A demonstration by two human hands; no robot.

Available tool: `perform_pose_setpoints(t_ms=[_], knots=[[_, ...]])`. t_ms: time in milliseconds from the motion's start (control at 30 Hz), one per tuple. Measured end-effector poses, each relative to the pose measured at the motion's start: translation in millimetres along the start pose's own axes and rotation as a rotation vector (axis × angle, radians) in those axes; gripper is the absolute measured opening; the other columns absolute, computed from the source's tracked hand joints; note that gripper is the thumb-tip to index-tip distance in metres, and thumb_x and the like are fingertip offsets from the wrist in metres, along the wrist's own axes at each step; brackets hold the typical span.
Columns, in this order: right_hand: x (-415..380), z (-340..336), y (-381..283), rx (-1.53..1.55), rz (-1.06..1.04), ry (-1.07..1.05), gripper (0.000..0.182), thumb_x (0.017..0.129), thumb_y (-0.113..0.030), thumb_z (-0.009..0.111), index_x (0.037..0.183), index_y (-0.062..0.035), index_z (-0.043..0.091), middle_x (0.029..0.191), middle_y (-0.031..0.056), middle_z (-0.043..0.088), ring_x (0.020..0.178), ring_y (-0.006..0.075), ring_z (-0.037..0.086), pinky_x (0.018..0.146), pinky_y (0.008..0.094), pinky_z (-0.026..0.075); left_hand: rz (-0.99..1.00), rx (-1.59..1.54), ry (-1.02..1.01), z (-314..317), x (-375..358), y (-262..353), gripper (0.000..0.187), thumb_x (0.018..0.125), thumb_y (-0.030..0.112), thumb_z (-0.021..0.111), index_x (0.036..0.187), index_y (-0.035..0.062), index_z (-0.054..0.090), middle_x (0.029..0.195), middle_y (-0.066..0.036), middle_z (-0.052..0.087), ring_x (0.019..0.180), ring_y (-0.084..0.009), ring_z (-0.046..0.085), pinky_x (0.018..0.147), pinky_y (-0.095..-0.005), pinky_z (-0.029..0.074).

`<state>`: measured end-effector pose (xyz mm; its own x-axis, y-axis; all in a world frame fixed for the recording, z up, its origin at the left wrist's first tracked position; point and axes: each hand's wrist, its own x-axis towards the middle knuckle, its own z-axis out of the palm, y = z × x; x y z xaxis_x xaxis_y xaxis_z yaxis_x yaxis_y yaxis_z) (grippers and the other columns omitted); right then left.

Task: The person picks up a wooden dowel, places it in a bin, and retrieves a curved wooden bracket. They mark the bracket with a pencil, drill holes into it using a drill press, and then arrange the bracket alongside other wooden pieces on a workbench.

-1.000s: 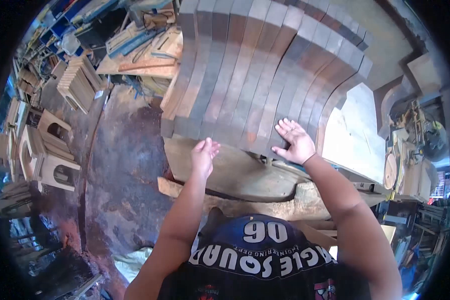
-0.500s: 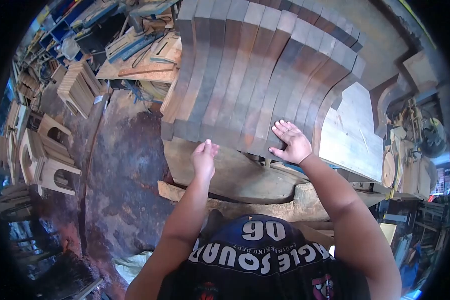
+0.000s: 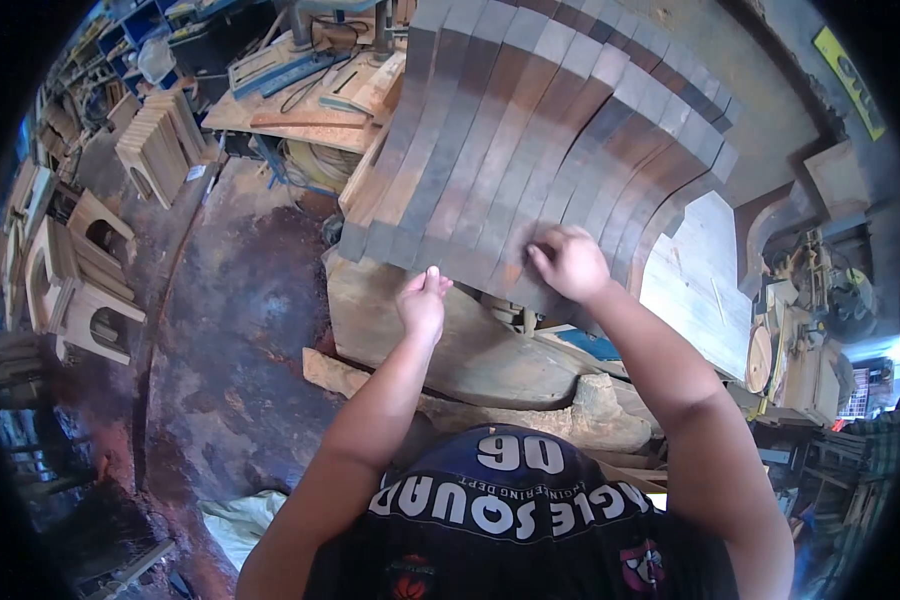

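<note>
A row of curved dark wooden pieces (image 3: pixel 480 170), set tightly side by side, spans the bench in the head view. My right hand (image 3: pixel 568 262) rests on top near their front edge, its fingers bent and closed in, the fingertips mostly hidden. At the front edge, my left hand (image 3: pixel 423 303) has its thumb pressed against curled fingers, close to or touching the ends of the pieces. Whatever it may pinch is too small to tell.
A pale flat board (image 3: pixel 698 275) lies right of the row. Below the front edge are a broad wooden slab (image 3: pixel 440 330) and a rough-edged log piece (image 3: pixel 610 415). Arched wooden frames (image 3: pixel 90 285) stand on the left floor; a cluttered worktable (image 3: pixel 290 110) is behind.
My right hand has gone from lying flat with spread fingers to bent, closed fingers, slightly further left. The view has shifted; my left hand stays at the front edge, its fingers still curled.
</note>
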<state>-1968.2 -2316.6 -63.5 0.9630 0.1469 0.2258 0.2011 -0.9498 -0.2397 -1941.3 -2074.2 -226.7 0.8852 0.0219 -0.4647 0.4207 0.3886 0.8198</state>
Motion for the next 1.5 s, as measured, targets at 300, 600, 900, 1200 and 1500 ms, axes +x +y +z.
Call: perform_pose_setpoints(t_ms=[300, 600, 900, 1200, 1500], knots=[[169, 4, -112, -0.186, -0.019, -0.289, 0.029, 0.095, -0.019, 0.057, 0.101, 0.0006, 0.077, 0.11, 0.0251, 0.076, 0.106, 0.0421, 0.073, 0.094, 0.0505, 0.059, 0.032, 0.017, 0.024, 2, -2, -3, 0.033, 0.108, 0.028, 0.067, 0.11, -0.0047, 0.072, 0.095, -0.01, 0.075, 0.086, -0.0197, 0.074, 0.081, -0.0322, 0.059], [195, 52, -61, -0.309, 0.175, -0.451, 0.033, 0.095, -0.014, 0.054, 0.115, -0.0021, 0.078, 0.128, 0.0194, 0.074, 0.123, 0.0363, 0.069, 0.101, 0.047, 0.057, 0.036, 0.136, -0.004, -1, -5, 3, 0.033, 0.109, 0.028, 0.066, 0.103, -0.0036, 0.074, 0.091, -0.009, 0.076, 0.083, -0.016, 0.072, 0.079, -0.0312, 0.057], [215, 43, -56, -0.277, 0.283, -0.361, 0.034, 0.095, -0.013, 0.053, 0.116, -0.0032, 0.078, 0.129, 0.0204, 0.073, 0.124, 0.0366, 0.068, 0.105, 0.0448, 0.054, 0.046, 0.128, 0.004, 1, -2, 4, 0.032, 0.108, 0.026, 0.066, 0.102, -0.0047, 0.075, 0.091, -0.01, 0.077, 0.084, -0.0165, 0.073, 0.082, -0.0319, 0.059], [155, 52, -66, -0.037, 0.098, -0.264, 0.045, 0.088, -0.033, 0.075, 0.12, -0.0028, 0.07, 0.118, 0.0215, 0.07, 0.115, 0.0429, 0.066, 0.101, 0.0495, 0.053, 0.061, 0.155, -0.127, -9, 2, 1, 0.028, 0.11, 0.022, 0.064, 0.11, -0.0054, 0.07, 0.101, -0.01, 0.074, 0.093, -0.0192, 0.074, 0.091, -0.0323, 0.058], [81, 85, -65, 0.029, -0.117, 0.037, 0.073, 0.08, -0.042, 0.085, 0.141, -0.0069, 0.064, 0.15, 0.0199, 0.058, 0.145, 0.0401, 0.05, 0.122, 0.0499, 0.04, -0.008, -0.112, -0.211, -43, 15, 2, 0.027, 0.109, 0.022, 0.065, 0.121, -0.0012, 0.069, 0.108, -0.011, 0.074, 0.096, -0.0208, 0.073, 0.087, -0.0318, 0.059]])
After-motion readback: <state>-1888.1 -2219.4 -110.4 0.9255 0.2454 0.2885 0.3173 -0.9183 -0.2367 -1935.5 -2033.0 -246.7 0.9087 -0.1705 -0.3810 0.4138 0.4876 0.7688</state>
